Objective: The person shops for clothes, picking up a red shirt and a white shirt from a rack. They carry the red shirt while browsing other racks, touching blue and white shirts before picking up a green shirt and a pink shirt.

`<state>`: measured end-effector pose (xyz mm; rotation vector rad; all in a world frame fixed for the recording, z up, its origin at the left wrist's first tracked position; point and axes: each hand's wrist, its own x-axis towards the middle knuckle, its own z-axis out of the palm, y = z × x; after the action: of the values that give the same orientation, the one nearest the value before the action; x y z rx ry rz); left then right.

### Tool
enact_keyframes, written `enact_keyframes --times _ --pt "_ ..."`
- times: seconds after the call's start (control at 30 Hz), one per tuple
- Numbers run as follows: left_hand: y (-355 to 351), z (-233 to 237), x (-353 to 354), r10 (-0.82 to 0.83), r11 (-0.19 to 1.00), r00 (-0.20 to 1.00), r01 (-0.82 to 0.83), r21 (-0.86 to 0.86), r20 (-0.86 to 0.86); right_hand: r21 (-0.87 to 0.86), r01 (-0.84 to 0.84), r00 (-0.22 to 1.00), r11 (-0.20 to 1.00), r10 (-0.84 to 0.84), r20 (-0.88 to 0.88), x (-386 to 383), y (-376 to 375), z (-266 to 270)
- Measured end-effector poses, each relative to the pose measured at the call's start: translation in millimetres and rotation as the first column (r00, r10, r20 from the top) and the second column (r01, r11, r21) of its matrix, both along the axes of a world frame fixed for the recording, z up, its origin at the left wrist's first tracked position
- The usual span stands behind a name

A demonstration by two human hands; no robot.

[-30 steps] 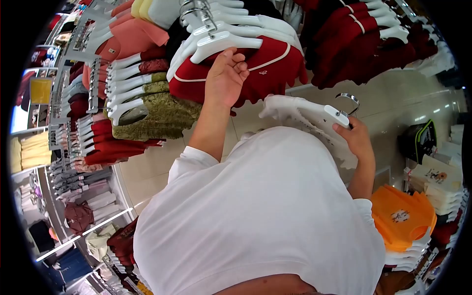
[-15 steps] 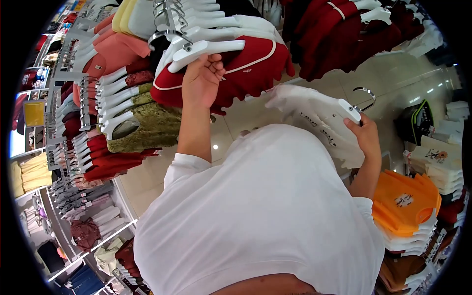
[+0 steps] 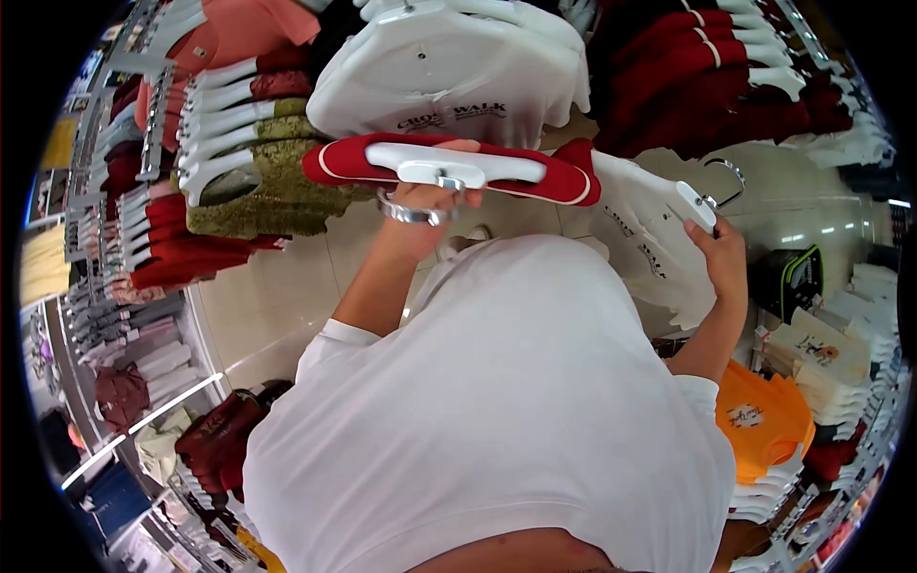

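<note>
My left hand is closed around the middle of a white hanger carrying a red shirt with a cream neckline stripe. That shirt is seen from above, off the rack, its hook toward me. Out to the right, my right hand grips the end of another white hanger near its metal hook. From it hangs a white shirt with dark lettering, partly hidden by the red one. Just beyond the red shirt, a row of white T-shirts hangs, the front one printed.
Olive tops and red garments hang at the left. Dark red shirts fill a rack at the upper right. A black basket and an orange shirt are on the right. Tiled floor shows between racks.
My left hand has taken the red shirt on its hanger off the rack and drawn it toward me, uncovering a white printed T-shirt. My right hand still holds the white shirt.
</note>
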<state>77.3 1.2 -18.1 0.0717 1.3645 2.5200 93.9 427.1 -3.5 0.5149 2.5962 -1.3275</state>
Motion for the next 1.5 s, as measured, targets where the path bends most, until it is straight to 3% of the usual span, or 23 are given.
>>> enact_keyframes --times 0.03,0.1,0.3,0.33,0.43,0.5,0.57,0.6,0.73,0.83,0.97,1.13,1.5 --pt "-2 -2 7 0.002 1.000 0.998 -0.001 -0.025 0.062 0.027 -0.046 0.998 0.999 0.045 0.033 -8 -3 5" --pt "-3 -8 16 -0.064 0.992 0.992 0.075 0.100 -0.104 0.061 -0.121 0.991 0.991 0.117 0.064 -24 -12 12" --pt "-8 3 49 0.071 0.997 0.994 -0.073 0.029 0.078 0.035 -0.352 0.935 0.935 0.354 -0.035 -74 -53 30" --pt "-11 6 55 0.102 0.991 0.994 -0.098 -0.096 0.030 0.035 -0.386 0.921 0.922 0.387 -0.032 -85 -58 30" --pt "-20 5 65 0.181 0.976 0.971 -0.197 -0.090 -0.158 0.061 -0.466 0.882 0.883 0.469 -0.050 -116 -75 35" --pt "-35 5 71 0.186 0.975 0.974 -0.199 -0.094 -0.131 0.044 -0.507 0.859 0.861 0.509 -0.052 -135 -87 39" --pt "-43 14 78 0.209 0.957 0.946 -0.250 -0.144 -0.249 0.116 -0.544 0.829 0.831 0.554 -0.082 -152 -101 43" --pt "-52 17 83 0.198 0.968 0.972 -0.214 -0.128 -0.129 0.149 -0.564 0.809 0.812 0.580 -0.096 -156 -111 45" --pt "-64 22 92 0.105 0.976 0.959 -0.151 -0.158 -0.263 0.089 -0.630 0.748 0.771 0.634 -0.194 -170 -153 62" --pt "-62 22 92 0.082 0.982 0.978 -0.112 -0.149 -0.192 0.117 -0.677 0.702 0.727 0.685 -0.197 -187 -176 71" --pt "-56 5 97 0.066 0.970 0.979 -0.108 -0.220 -0.191 0.098 -0.697 0.703 0.711 0.703 -0.104 -203 -204 79" --pt "-52 0 94 0.052 0.981 0.987 -0.080 -0.177 -0.154 0.079 -0.729 0.663 0.680 0.730 -0.166 -215 -224 79" --pt "-50 5 83 0.028 0.988 0.991 -0.048 -0.148 -0.130 -0.080 -0.678 0.725 0.731 0.646 -0.237 -199 -242 96"
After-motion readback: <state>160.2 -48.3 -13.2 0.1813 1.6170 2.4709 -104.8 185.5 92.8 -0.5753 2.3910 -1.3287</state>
